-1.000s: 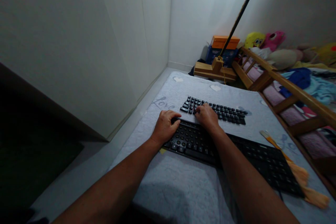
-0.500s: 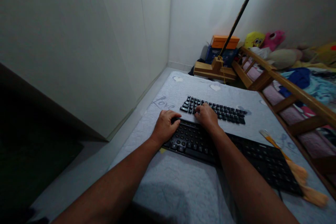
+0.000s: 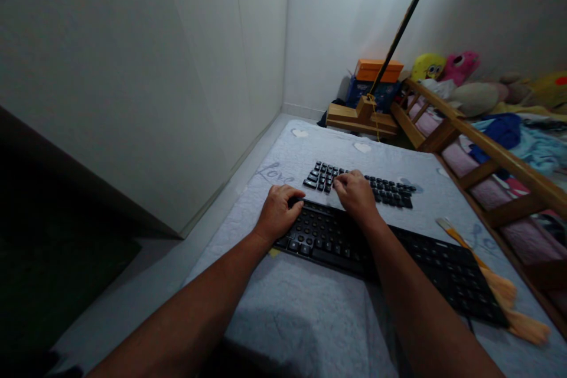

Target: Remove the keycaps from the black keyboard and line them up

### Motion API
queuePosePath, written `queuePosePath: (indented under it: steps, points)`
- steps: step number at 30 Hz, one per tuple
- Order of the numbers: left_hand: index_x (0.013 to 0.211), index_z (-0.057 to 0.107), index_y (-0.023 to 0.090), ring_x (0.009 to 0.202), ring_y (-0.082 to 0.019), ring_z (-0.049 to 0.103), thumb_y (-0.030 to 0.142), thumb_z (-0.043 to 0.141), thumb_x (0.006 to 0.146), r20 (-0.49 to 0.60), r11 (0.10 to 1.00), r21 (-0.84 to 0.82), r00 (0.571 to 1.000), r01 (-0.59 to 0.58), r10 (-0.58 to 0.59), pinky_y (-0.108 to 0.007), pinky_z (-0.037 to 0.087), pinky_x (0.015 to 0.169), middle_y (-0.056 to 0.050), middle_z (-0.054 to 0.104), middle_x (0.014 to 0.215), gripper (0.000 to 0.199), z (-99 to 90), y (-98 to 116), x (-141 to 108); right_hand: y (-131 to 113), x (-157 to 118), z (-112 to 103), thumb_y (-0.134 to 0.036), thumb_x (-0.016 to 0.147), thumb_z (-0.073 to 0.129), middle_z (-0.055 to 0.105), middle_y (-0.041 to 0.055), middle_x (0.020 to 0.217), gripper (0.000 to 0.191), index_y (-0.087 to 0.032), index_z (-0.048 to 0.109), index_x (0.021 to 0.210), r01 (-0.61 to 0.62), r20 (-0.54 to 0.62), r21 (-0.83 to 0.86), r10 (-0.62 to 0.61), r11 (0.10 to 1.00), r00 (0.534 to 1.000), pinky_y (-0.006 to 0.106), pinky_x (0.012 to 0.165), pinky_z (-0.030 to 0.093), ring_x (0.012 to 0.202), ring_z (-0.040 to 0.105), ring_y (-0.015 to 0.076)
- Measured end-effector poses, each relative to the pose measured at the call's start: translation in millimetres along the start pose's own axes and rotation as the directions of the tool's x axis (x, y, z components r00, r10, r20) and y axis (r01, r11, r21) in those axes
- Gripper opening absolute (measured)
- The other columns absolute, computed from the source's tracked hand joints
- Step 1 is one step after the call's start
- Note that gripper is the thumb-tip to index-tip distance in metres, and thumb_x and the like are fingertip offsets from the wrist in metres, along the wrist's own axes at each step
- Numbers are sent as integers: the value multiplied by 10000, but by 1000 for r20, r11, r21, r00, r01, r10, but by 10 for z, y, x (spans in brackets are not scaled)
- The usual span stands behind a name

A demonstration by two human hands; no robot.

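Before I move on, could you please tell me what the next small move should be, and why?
I would probably have the right hand lift one of the loose keys: it is right at their rows, the left hand rests on the keyboard, and bare sockets show there.

The black keyboard (image 3: 325,239) lies flat beneath your left grip (image 3: 280,209), which touches its far left corner, and runs aslant to the right, its other end nearer you. Just right of that grip its round key mounts show bare, with caps along the near edge. Beyond it, the loose black keycaps (image 3: 392,192) lie in close rows, spreading to both sides of your right grip (image 3: 355,195), whose fingertips are among them.
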State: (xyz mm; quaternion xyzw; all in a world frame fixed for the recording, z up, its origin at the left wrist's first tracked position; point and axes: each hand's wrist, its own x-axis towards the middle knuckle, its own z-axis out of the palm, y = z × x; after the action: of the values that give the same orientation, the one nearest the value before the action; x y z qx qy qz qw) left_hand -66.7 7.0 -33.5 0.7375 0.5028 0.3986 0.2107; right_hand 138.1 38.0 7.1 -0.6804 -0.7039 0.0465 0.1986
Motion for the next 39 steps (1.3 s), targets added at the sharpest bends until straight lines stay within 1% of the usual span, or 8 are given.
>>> queuePosePath:
  steps: [3,5,7,12,16,21,34,39]
  points:
    - [907,691,217,998,-213,572,155,621,796,4,1000,17,1000,1,-1,-393,426,959,-16,706,965,146,1,-10,-2,10,-129,-202,-258,902,361,623,77,869,342,-160,686,861,24,-147,302,21,953,989,311,841,442,885,583,209]
    - [911,690,217,1002,-213,572,154,621,798,2,1000,29,1000,3,-3,-392,419,967,-15,705,970,147,1,-14,-2,12,-278,-330,-287,908,313,616,60,828,372,-173,662,844,30,-168,487,60,873,984,310,773,454,819,576,202]
    - [913,692,215,1004,-211,571,151,620,799,-3,999,36,1000,5,-5,-387,414,971,-14,701,969,149,2,-12,-2,5,-470,-428,-321,931,281,610,53,824,405,-185,649,831,37,-179,584,85,811,980,301,727,443,799,562,193]
    - [904,697,211,1014,-214,566,138,618,795,-1,999,51,1000,11,-11,-375,420,965,-22,687,981,153,12,1,-4,-22,-943,-466,-464,957,358,540,-3,688,388,-196,635,903,-106,71,693,79,713,994,253,552,387,605,496,144]
    - [912,698,207,1018,-217,561,137,610,799,6,998,64,1000,6,-7,-377,421,965,-27,682,991,160,19,-6,-8,-58,-1116,-369,-443,929,452,551,-15,670,304,-196,624,884,-118,166,670,8,733,986,236,536,378,590,502,130]
    - [911,699,211,1014,-217,565,144,606,800,12,997,74,1000,21,-22,-384,419,972,-26,680,988,159,18,-18,-3,-113,-1169,-231,-334,832,588,621,-1,728,139,-202,611,865,-96,169,591,-6,801,986,226,529,391,601,534,132]
    - [906,699,212,998,-212,571,145,600,793,13,997,82,1000,9,-10,-381,424,963,-28,679,972,164,31,-31,2,-187,-1213,-124,-303,810,593,642,2,716,109,-200,617,836,-35,166,538,-65,842,984,216,513,396,576,546,130]
    - [895,696,215,998,-210,573,139,602,791,15,996,84,1000,9,-11,-384,425,964,-25,683,975,160,18,-21,5,-193,-1219,-131,-285,804,573,610,-7,662,91,-202,602,781,-1,126,524,-77,852,989,220,526,398,579,550,136]
